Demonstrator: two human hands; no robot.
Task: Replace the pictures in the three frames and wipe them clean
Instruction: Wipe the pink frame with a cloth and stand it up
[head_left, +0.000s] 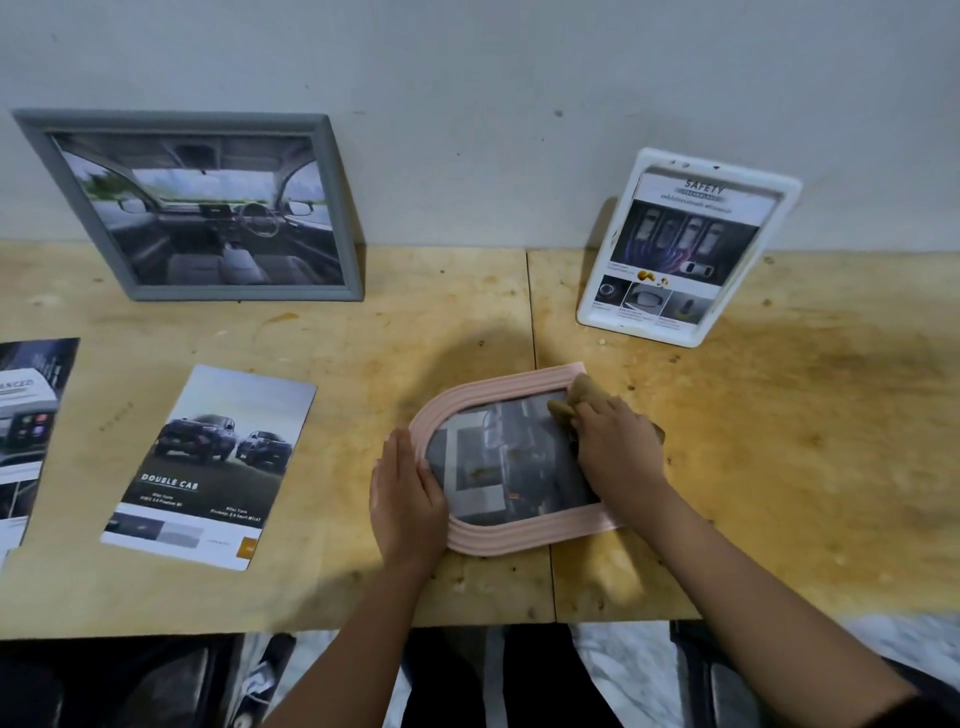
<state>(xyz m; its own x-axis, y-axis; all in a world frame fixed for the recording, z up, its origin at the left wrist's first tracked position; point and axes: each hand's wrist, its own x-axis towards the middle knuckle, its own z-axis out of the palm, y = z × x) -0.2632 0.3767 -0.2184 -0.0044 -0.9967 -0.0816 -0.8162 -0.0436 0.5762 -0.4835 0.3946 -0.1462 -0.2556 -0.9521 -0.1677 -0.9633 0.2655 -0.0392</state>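
Position of parts: the pink arched frame (545, 531) lay flat on the worktop (789, 447), directly in front of the person, picture side up. Its long axis ran roughly left to right, with the rounded end to the left and the straight base to the right.

Left hand (408, 493): fingers straight and together, palm down, pressing on the rounded end of the rim – a bracing contact, not a grasp.

Right hand (618, 452): fingers curled round a bunched tan cloth (587, 391), which was held against the glass at the far right corner, beside the base.

The unwiped area appeared to lie leftward of the cloth, along the long axis and towards the bracing hand. Judged from this layout, the wiping stroke should travel right to left, and the right hand was the nearer one for it.

Other items: a grey frame (244, 294) and a white frame (639, 332) leaned against the wall at the back – both with pictures fitted. A loose print (208, 467) lay flat to the left, well apart from the hands.
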